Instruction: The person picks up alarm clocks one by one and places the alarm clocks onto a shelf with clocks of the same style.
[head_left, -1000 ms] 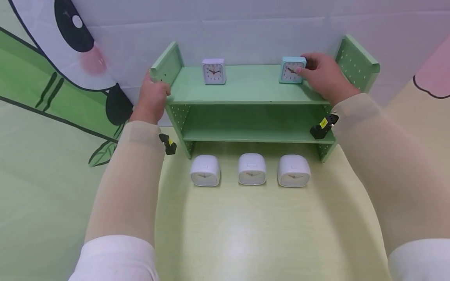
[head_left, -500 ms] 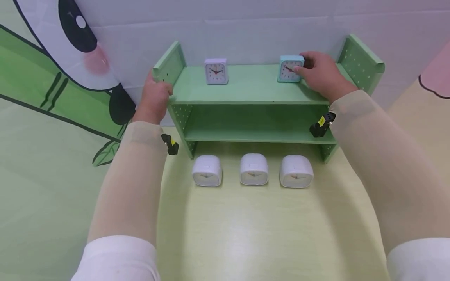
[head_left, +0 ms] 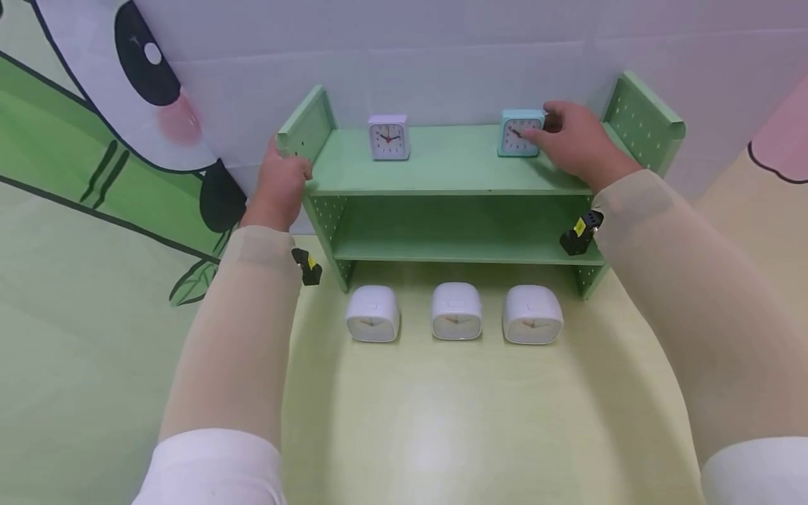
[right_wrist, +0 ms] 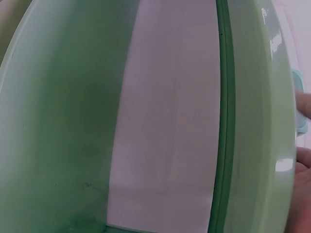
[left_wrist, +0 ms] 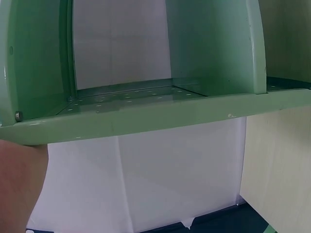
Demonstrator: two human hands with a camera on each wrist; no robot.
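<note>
My right hand is at the right edge of a light blue alarm clock standing on the top shelf of a green rack. Its thumb overlaps the clock face, and the index finger is by the upper right corner; the other fingers are partly hidden. Farther left on the same shelf stands a lilac alarm clock. My left hand grips the rack's left side panel, thumb on the near edge. In the right wrist view, part of the thumb lies across the blue clock.
Three white rounded clocks stand in a row on the pale table before the rack: a left one, a middle one and a right one. The middle shelf lies below the top one. A pale cloth hangs behind.
The blue clock has shifted slightly left along the top shelf, with my right hand beside it. My left hand keeps its grip on the side panel. The head view has tilted a little.
</note>
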